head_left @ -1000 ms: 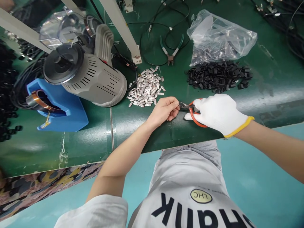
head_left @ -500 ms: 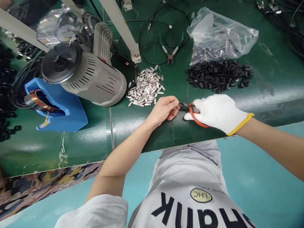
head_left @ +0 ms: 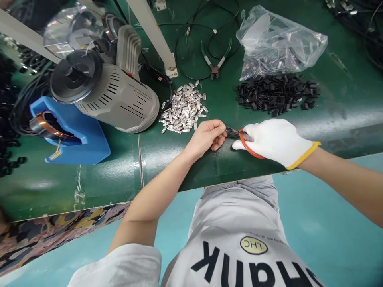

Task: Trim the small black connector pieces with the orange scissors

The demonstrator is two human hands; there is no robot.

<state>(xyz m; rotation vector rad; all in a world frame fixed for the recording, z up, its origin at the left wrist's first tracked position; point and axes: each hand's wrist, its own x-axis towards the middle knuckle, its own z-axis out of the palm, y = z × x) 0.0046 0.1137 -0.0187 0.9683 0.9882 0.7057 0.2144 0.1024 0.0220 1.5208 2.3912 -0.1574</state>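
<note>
My right hand (head_left: 269,139), in a white knit glove with a yellow cuff, is closed around red-handled pliers (head_left: 251,150). Their dark jaws point left and meet the fingertips of my bare left hand (head_left: 208,137). Thumb and forefinger of that hand are pinched together at the jaw tips; whatever small piece they hold is too hidden to make out. A pile of small silver metal connectors (head_left: 184,109) lies just beyond my left hand. Past my right hand is a heap of small black plastic pieces (head_left: 278,93).
A clear plastic bag (head_left: 281,44) of small parts lies behind the black heap. Green-handled cutters (head_left: 214,67) rest near looped black cable. To the left stand a grey machine (head_left: 119,99) and a blue tape dispenser (head_left: 89,139). A white post (head_left: 155,36) rises from the green bench (head_left: 167,167).
Both hands and the pliers stay almost in place. The view has shifted very slightly.
</note>
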